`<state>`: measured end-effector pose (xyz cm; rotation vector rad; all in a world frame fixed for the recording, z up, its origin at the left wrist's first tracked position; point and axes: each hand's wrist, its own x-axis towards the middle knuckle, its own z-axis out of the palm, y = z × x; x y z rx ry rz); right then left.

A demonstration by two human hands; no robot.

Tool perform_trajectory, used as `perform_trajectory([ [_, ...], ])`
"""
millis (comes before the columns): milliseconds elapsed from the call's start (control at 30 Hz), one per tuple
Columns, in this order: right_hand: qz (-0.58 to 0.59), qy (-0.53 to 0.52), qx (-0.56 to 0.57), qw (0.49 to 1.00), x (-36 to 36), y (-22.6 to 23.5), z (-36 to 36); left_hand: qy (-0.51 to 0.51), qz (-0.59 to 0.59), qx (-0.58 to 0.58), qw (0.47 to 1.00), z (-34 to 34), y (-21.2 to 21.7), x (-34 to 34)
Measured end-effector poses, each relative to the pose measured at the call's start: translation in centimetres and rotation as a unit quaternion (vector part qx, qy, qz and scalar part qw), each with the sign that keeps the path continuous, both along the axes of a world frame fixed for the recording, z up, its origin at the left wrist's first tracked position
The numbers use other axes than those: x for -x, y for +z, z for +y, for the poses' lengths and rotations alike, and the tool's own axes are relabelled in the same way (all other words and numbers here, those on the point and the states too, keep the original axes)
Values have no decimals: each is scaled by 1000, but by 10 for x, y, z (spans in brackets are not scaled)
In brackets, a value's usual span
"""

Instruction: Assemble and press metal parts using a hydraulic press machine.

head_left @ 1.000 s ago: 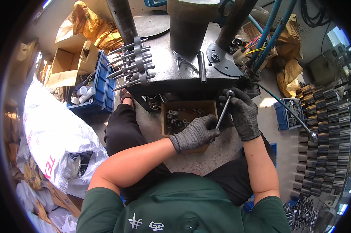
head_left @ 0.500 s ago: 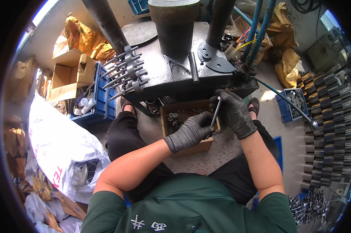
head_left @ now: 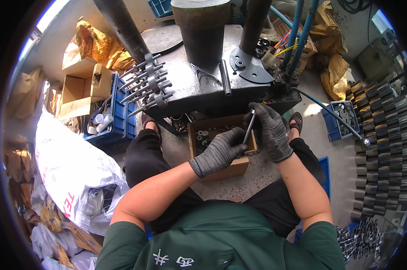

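Observation:
Between my gloved hands, above an open cardboard box [head_left: 232, 168], is a slim, shiny metal rod [head_left: 249, 128] with a slightly wider upper end. My left hand [head_left: 218, 152], in a grey knit glove, is closed on its lower end. Around the upper end, the fingers of my right hand [head_left: 272, 135] are closed, wearing the same kind of glove. The rod tilts, its top leaning right. Inside the box lie small round metal parts [head_left: 202, 135], partly hidden by my left hand.
Ahead stands a press with a thick ram [head_left: 199, 40]; its bed [head_left: 181, 83] holds pliers [head_left: 205, 77], a metal tube [head_left: 225, 77] and several shafts with collars [head_left: 151, 83]. Left are a blue crate [head_left: 118, 121] and white sack [head_left: 73, 166]. Right are a parts bin [head_left: 333, 123] and stacked cylinders [head_left: 383, 148].
Both hands keep hold of the rod and have barely moved. The whole view has shifted very slightly.

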<state>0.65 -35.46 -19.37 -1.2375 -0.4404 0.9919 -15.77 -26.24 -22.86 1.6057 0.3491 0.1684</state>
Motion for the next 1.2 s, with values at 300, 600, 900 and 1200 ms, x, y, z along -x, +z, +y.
perform_trajectory([
  [300,24,-24,-31,999,1,-20,4,49,19,-148,988,1,12,2],
  [600,85,12,-29,996,-5,-10,14,129,17,-128,983,18,-4,-6],
  [900,-199,-67,-89,974,-27,66,63,234,-58,-87,966,38,-1,-16],
  [1200,-484,-45,27,873,-78,-4,125,84,-36,-218,972,25,-13,-17],
])
